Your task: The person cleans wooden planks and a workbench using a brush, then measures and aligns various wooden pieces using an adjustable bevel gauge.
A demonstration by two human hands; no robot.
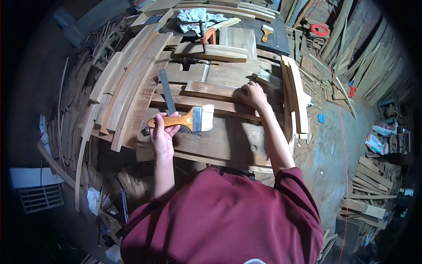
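Observation:
My left hand [163, 135] is closed round the wooden handle of a wide paintbrush [180, 119], whose pale bristles point right. Behind it a flat grey metal strip [167, 91] slants up from near my fingers. My right hand [253, 93] has bent fingers over the right end of a short wooden board [213, 89]; what its fingertips hold is hidden. Below that board a longer wooden rail [206, 106] runs across the workbench [220, 138]. A metal ruler [205, 71] lies just beyond the short board.
Long wooden strips [127, 97] are stacked at the left, and more boards [295, 94] at the right. An orange clamp [203, 39], a crumpled cloth [198, 20] and a second brush [266, 32] are at the back. A red cord [345, 154] runs over the floor.

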